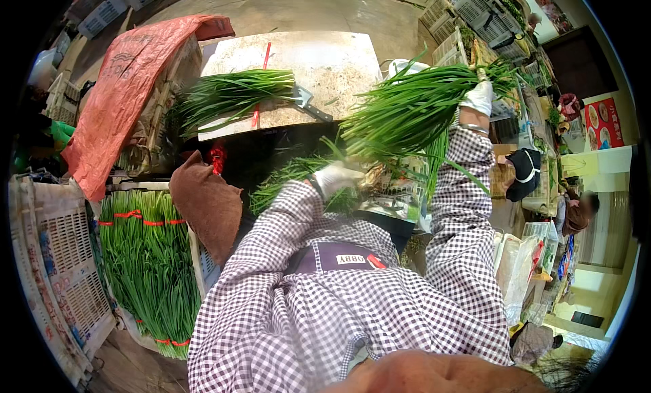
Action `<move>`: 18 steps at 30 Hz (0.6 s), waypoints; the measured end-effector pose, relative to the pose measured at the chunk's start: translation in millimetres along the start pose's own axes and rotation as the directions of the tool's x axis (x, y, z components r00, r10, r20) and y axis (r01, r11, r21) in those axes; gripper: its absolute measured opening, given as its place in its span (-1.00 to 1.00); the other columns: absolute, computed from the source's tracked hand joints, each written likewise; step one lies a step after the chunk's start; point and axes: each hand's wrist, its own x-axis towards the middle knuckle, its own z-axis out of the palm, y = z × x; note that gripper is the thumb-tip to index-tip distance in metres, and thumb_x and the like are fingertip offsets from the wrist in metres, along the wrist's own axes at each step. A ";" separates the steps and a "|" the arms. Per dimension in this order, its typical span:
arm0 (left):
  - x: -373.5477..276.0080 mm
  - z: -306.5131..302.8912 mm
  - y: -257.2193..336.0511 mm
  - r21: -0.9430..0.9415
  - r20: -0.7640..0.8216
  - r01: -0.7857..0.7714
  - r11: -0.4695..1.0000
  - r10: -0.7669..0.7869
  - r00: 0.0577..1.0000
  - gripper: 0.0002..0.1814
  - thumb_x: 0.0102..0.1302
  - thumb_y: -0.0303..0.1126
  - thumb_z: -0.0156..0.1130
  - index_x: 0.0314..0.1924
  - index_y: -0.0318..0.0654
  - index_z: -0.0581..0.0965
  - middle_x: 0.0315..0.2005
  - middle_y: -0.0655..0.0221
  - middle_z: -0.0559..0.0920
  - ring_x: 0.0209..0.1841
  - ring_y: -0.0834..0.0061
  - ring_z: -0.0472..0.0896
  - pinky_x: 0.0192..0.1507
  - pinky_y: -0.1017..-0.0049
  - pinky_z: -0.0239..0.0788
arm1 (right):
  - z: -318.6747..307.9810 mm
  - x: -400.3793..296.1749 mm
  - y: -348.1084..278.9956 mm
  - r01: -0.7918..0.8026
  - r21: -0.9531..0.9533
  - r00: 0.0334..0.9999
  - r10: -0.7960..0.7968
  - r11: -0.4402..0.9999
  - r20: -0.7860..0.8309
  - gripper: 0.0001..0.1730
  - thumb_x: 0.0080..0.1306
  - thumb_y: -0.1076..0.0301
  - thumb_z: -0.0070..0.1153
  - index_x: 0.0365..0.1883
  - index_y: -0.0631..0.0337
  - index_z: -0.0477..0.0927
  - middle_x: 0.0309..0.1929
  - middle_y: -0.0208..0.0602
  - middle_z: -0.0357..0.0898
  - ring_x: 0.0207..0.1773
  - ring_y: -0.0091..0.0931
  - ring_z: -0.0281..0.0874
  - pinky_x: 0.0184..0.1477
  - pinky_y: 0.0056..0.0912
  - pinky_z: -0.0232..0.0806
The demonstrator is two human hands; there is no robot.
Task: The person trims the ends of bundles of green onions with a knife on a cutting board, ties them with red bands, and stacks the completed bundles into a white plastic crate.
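Note:
My right hand (478, 99), in a white glove, is raised to the right of the table. It grips a large bunch of garlic chives (407, 110) by the pale root end, and the green leaves spread to the left. In front of my waist is my left hand (338, 179), also gloved and blurred, over loose green leaves (292, 177). Whether its fingers hold any of them cannot be made out. On the white tabletop (325, 52) another bunch of chives (244, 90) lies across a red strip (267, 55). A cleaver (311, 105) with a dark handle rests beside its cut end.
At the left stands a crate (196, 250) of chive bundles (150, 266) with red ties. A brown cloth (206, 205) hangs over its corner. Red plastic sheeting (122, 82) covers a stack left of the table. Plastic crates (483, 14) and vegetables line the right side.

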 end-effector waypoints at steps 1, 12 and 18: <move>-0.2 10.2 1.6 -0.064 0.095 0.016 0.998 -0.010 0.995 -0.22 0.13 -0.27 0.42 0.30 -0.34 0.30 0.27 0.03 0.38 0.26 0.21 0.40 0.29 0.25 0.21 | 5.1 1.8 5.9 0.002 -0.132 1.000 -0.004 0.991 -0.017 -0.80 0.38 0.31 0.03 -0.34 0.25 0.57 -0.36 -0.23 0.57 -0.37 -0.31 0.54 -0.25 -0.17 0.50; 26.3 42.2 2.2 -0.107 -0.556 0.073 0.992 -0.120 0.823 -0.29 0.25 -0.30 0.22 0.36 -0.25 0.20 0.32 0.22 0.29 0.26 0.15 0.34 0.15 0.12 0.29 | 22.1 -62.9 28.2 0.120 0.091 0.990 -0.126 0.989 0.063 -0.77 0.38 0.33 -0.02 -0.27 0.31 0.61 -0.34 -0.26 0.60 -0.37 -0.41 0.57 -0.30 -0.34 0.48; 82.2 -9.4 -33.8 -0.121 -0.680 0.039 0.992 -0.112 0.725 -0.62 0.32 -0.35 0.09 0.13 -0.24 0.50 0.02 0.23 0.61 0.03 0.30 0.57 -0.01 0.33 0.41 | 43.8 -120.3 41.9 0.131 0.141 0.969 -0.157 0.981 0.189 -0.90 0.32 0.45 0.09 -0.27 0.29 0.59 -0.42 -0.34 0.57 -0.43 -0.50 0.53 -0.35 -0.47 0.46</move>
